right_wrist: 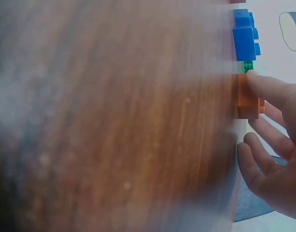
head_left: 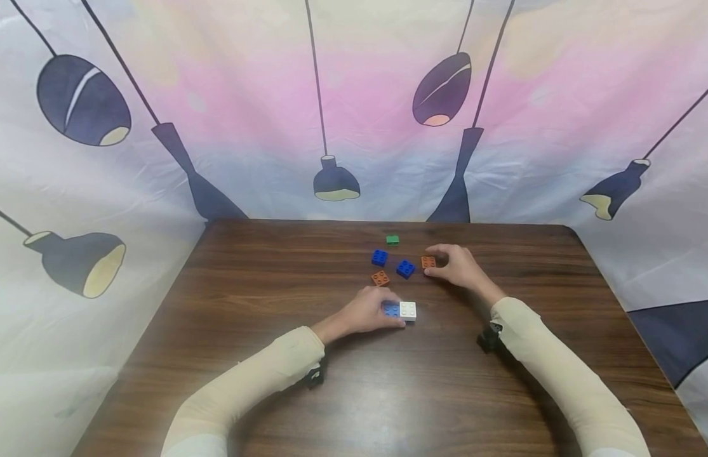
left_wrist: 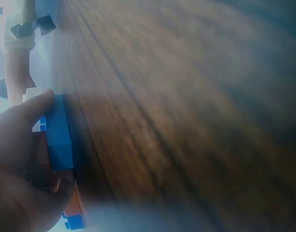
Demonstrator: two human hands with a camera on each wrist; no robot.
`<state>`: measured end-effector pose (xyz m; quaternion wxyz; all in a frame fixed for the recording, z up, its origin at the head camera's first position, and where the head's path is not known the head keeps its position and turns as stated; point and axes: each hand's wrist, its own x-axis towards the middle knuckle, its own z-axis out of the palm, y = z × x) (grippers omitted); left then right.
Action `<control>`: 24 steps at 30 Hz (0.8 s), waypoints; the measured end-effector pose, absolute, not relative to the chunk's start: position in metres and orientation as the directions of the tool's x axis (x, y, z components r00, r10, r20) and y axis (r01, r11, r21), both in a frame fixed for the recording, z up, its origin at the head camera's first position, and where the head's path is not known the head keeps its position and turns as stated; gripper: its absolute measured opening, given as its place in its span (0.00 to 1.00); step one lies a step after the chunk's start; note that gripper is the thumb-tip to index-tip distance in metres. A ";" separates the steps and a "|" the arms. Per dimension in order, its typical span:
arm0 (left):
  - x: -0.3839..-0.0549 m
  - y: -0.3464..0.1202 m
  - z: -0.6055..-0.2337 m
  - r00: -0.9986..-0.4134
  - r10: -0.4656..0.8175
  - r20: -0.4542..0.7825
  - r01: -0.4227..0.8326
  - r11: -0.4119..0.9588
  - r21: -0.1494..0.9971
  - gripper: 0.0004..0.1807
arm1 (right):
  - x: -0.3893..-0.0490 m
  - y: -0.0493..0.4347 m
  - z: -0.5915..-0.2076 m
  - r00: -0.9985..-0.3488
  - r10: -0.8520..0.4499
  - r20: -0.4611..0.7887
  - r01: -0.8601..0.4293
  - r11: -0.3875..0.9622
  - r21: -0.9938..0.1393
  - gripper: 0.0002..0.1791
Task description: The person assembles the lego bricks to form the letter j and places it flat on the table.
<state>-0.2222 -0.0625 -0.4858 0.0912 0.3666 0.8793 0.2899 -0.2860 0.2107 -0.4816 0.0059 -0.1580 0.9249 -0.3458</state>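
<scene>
In the head view, my left hand (head_left: 365, 310) holds a blue brick (head_left: 391, 310) near the middle of the table. A white brick (head_left: 407, 310) sits at the blue one's right end, apparently raised on it. The left wrist view shows the thumb along the side of the blue brick (left_wrist: 60, 133). Farther back, my right hand (head_left: 459, 266) has thumb and fingers about an orange brick (head_left: 428, 262). In the right wrist view the thumb touches that orange brick (right_wrist: 248, 96), while the other fingers lie partly behind it. The brick stands on the table.
Two dark blue bricks (head_left: 379, 257) and a second orange brick (head_left: 380, 278) lie between the hands. A green brick (head_left: 392, 240) stands nearer the back edge of the wooden table (head_left: 262, 266). A printed cloth (head_left: 376, 95) hangs behind the table.
</scene>
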 end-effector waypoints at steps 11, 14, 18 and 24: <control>-0.223 -0.063 -0.486 -0.707 0.703 0.076 0.611 0.554 0.565 0.20 | -0.291 0.210 -0.484 -0.956 -0.287 0.065 -0.263 0.732 -0.629 0.26; -0.223 -0.062 -0.485 -0.707 0.703 0.079 0.616 0.556 0.558 0.20 | -0.292 0.211 -0.483 -0.956 -0.286 0.063 -0.260 0.728 -0.634 0.25; -0.223 -0.062 -0.485 -0.706 0.704 0.073 0.614 0.558 0.559 0.20 | -0.291 0.211 -0.481 -0.956 -0.288 0.064 -0.262 0.729 -0.632 0.24; -0.223 -0.062 -0.486 -0.705 0.705 0.076 0.611 0.549 0.570 0.20 | -0.289 0.214 -0.480 -0.956 -0.285 0.075 -0.268 0.733 -0.626 0.24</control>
